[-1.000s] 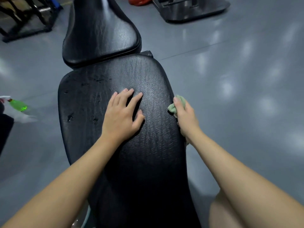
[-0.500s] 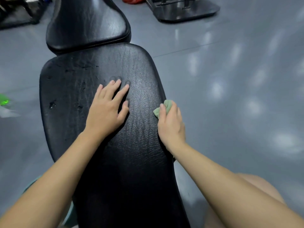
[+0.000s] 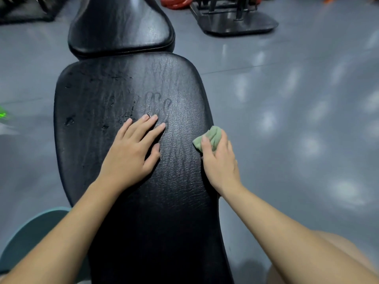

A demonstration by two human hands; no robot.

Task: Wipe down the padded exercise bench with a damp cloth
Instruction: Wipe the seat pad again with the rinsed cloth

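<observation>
The black padded bench (image 3: 98, 95) runs away from me, its long pad in front and a smaller seat pad (image 3: 121, 27) beyond it. My left hand (image 3: 131, 152) rests flat on the middle of the long pad, fingers straight. A damp print of fingers shows on the leather just ahead of it. My right hand (image 3: 220, 162) grips a bunched green cloth (image 3: 212, 136) against the pad's right edge. Small scuffs and wet spots mark the pad's left half.
Grey gym floor (image 3: 297, 119) lies on both sides. A black machine base (image 3: 235, 21) and red weight plates (image 3: 176, 2) stand at the back right. A green spray bottle (image 3: 3, 115) shows at the left edge. A teal shape (image 3: 30, 238) sits at the lower left.
My left hand slid back toward me, leaving a damp finger print ahead of it. My right hand with the cloth came from the pad's side up onto its right edge.
</observation>
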